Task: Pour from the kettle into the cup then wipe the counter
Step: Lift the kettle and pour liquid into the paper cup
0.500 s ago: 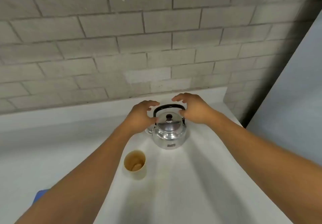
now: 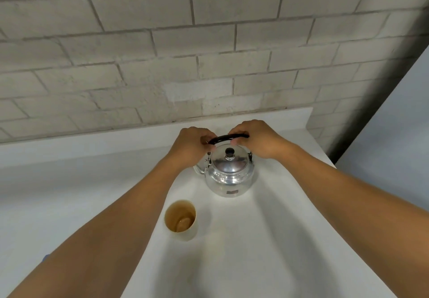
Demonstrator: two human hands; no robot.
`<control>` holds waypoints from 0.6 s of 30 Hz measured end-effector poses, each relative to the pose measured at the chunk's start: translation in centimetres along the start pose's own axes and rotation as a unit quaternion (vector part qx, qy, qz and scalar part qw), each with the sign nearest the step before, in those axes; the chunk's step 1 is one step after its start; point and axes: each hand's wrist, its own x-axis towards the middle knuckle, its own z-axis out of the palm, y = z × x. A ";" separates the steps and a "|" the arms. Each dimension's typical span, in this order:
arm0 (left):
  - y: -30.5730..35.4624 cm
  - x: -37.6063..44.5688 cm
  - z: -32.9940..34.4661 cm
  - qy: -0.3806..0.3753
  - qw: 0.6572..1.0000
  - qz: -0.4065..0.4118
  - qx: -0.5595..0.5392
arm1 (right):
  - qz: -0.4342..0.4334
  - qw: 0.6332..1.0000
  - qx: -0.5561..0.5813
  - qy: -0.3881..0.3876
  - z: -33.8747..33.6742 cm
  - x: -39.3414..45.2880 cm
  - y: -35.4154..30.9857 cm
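A shiny metal kettle [image 2: 228, 177] with a black knob on its lid stands upright on the white counter [image 2: 243, 251], its spout pointing left behind my left wrist. Its black arched handle [image 2: 221, 138] is gripped at both ends: my left hand [image 2: 192, 147] holds the left end, my right hand [image 2: 257, 138] the right end. A cream cup [image 2: 181, 220] with a brown-stained inside stands upright in front of the kettle, to its left, just beside my left forearm.
A grey brick wall [image 2: 185, 54] rises right behind the counter's raised back ledge. The counter ends at the right edge, beside a pale panel [image 2: 399, 135]. A bit of something blue [image 2: 46, 257] peeks out under my left forearm at the lower left.
Both hands were open and hovering on either side of the kettle's handle; now they have closed around its two ends. The kettle and cup have not moved.
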 end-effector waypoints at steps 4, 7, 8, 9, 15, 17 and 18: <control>0.0 0.0 -0.2 -0.010 1.000 0.004 -0.010 | -0.001 1.000 0.016 0.007 0.0 -0.6 -0.2; 0.5 -0.4 -1.1 -0.002 1.000 0.021 -0.014 | -0.003 0.997 0.072 0.027 -0.2 -1.5 -0.8; 0.7 -0.6 -1.5 0.000 0.999 0.027 -0.018 | -0.009 0.996 0.085 0.038 -0.4 -1.8 -1.1; 0.9 -0.8 -2.0 0.002 0.999 0.031 -0.026 | -0.017 0.994 0.091 0.050 -0.5 -2.1 -1.4; 0.7 -4.9 -5.1 0.060 0.988 0.064 -0.129 | -0.049 0.983 0.125 0.127 -1.0 -4.0 -3.6; -0.4 -7.2 -5.8 0.076 0.985 0.069 -0.136 | -0.055 0.979 0.127 0.147 -1.4 -4.8 -4.0; -1.1 -8.4 -6.0 0.073 0.985 0.062 -0.143 | -0.058 0.978 0.130 0.153 -1.6 -5.2 -4.1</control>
